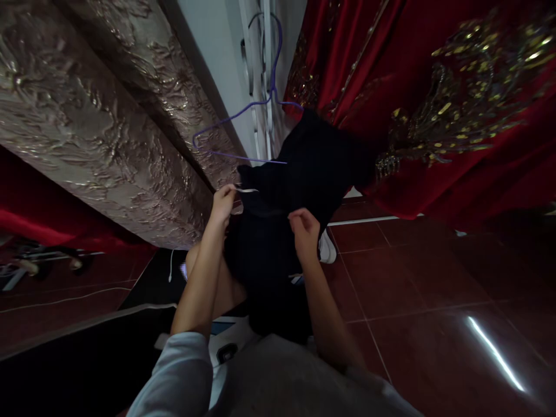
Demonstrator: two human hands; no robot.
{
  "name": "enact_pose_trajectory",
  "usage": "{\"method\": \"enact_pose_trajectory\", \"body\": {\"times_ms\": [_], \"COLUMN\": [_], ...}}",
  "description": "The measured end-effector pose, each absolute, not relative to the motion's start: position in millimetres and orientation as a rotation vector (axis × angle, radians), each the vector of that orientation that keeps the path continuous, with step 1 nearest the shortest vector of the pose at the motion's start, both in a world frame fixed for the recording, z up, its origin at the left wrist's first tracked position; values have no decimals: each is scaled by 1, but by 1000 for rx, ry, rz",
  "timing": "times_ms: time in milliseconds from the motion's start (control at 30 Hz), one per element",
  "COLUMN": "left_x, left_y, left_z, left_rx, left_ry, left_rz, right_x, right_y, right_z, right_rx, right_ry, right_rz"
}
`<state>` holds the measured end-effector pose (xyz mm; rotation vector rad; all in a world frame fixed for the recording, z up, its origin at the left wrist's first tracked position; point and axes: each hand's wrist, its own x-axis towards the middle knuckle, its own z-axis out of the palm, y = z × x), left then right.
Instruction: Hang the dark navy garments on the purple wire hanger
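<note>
A dark garment [317,156] hangs partly from a purple wire hanger [247,107], with one of the hanger's shoulders bare on the left. Its lower part drapes down between my arms. My left hand [223,204] is closed in a pinch at the garment's left edge, on a thin white strip [248,190] that sticks out over the dark cloth. At the middle of the garment, my right hand [305,225] has its thumb and fingers pressed together at the cloth. Dim light hides the folds and whatever is between the right fingertips.
White metal rails [263,63] hold the hanger. A crinkled, shiny pinkish curtain [143,121] stands at left. Red cloth with gold sequins [469,98] hangs at right. Below are red floor tiles [403,278], a white shoe [328,249] and a pale cable [78,298].
</note>
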<state>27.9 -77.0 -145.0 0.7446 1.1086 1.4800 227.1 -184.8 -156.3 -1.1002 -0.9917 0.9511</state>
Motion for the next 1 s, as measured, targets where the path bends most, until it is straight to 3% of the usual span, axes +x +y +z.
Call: {"method": "enact_pose_trajectory", "body": {"times_ms": [200,333,433,533,667,800,1000], "left_x": [74,101,99,77,38,1,-36], "left_y": [-110,-135,-134,-124,-120,-118,-114], "left_z": [-77,-47,-53,-80,-113,-114,-99], "left_rx": [1723,2024,2093,2053,2399,2648,2617], "left_ry": [888,748,724,815,860,1070,1357], "left_rz": [1257,1271,1233,846,216,61,188], "right_x": [246,234,230,246,281,283,245], "right_y": [-191,-175,-172,-170,-142,-83,-32], "right_z": [-154,-121,-96,-72,-47,-52,-105], "right_rx": [-1192,-1007,-995,-1042,-1102,-1006,-1079], "right_ry": [-1190,-1397,-1315,-1283,-1544,-1661,-1509], "right_rz": [576,900,1215,1386,998,551,710]}}
